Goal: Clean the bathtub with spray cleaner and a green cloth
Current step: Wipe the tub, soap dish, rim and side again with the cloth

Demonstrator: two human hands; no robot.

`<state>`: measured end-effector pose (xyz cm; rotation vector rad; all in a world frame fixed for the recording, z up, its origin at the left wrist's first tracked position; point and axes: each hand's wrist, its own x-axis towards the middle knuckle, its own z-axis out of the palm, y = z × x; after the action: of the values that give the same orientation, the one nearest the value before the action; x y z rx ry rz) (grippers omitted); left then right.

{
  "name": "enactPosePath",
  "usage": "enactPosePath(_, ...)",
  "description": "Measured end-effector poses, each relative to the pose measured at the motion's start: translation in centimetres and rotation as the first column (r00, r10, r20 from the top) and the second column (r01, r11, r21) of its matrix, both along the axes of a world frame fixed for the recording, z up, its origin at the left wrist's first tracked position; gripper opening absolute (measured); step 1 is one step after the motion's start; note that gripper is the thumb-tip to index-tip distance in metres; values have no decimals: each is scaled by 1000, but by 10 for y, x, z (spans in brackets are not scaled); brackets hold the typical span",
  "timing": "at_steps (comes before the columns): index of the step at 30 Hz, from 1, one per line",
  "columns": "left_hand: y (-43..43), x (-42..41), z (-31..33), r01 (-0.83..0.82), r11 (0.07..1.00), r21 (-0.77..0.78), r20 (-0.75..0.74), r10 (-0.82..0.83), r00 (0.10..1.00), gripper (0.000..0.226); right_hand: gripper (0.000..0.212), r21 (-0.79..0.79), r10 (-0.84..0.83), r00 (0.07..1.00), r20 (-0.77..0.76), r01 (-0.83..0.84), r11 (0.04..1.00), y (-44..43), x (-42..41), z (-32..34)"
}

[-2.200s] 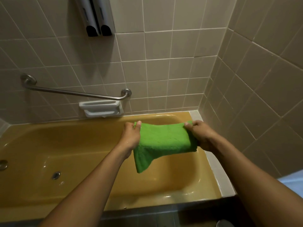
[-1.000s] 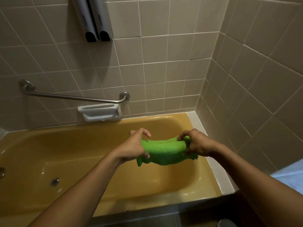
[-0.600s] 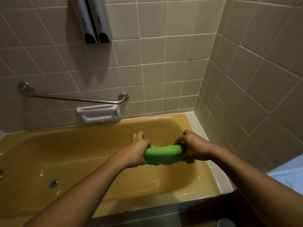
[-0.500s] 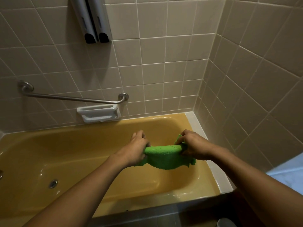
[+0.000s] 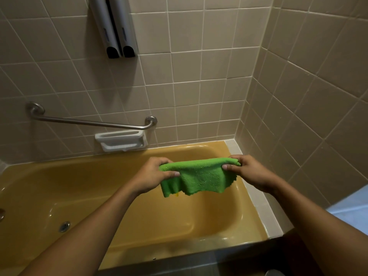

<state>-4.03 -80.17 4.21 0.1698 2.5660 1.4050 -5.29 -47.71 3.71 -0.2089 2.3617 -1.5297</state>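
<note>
A green cloth hangs spread between my two hands above the right end of the mustard-yellow bathtub. My left hand pinches its left top corner, and my right hand pinches the right top corner. The cloth's lower edge droops loose and ragged over the tub's inside. No spray bottle shows in this view.
A steel grab bar and a white soap dish are fixed to the tiled back wall. Two grey dispensers hang higher up. The drain sits low left in the tub. A tiled wall closes the right side.
The cloth was bunched and twisted between my hands a moment ago. Now my hands have pulled apart and the cloth is stretched open again, hanging flat.
</note>
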Motion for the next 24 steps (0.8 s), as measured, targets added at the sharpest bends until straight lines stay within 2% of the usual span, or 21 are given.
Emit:
enactPosePath(4, -4, 2, -3, -133, 947, 293, 121, 101, 987, 19, 21, -250, -110, 984, 141, 143, 958, 0, 1, -7)
enactPosePath(10, 5, 4, -16, -269, 819, 507, 257, 154, 954, 22, 23, -370, -171, 931, 322, 290, 883, -5, 5, -11)
enactPosePath(13, 12, 6, -24, -311, 802, 510, 242, 213, 947, 20, 19, -353, -186, 915, 357, 317, 880, -5, 8, -12)
enactPosePath(16, 19, 10, -34, -320, 814, 485, 222, 239, 945, 18, 17, -239, -318, 902, 292, 391, 889, -2, 12, -23)
enactPosePath(20, 33, 14, -58, -315, 836, 450, 269, 210, 940, 22, 16, -224, -482, 832, 274, 542, 810, 9, 31, -45)
enactPosePath(24, 55, 19, -88, -283, 879, 384, 365, 137, 921, 26, 32, -227, -473, 800, 368, 571, 789, 29, 62, -69)
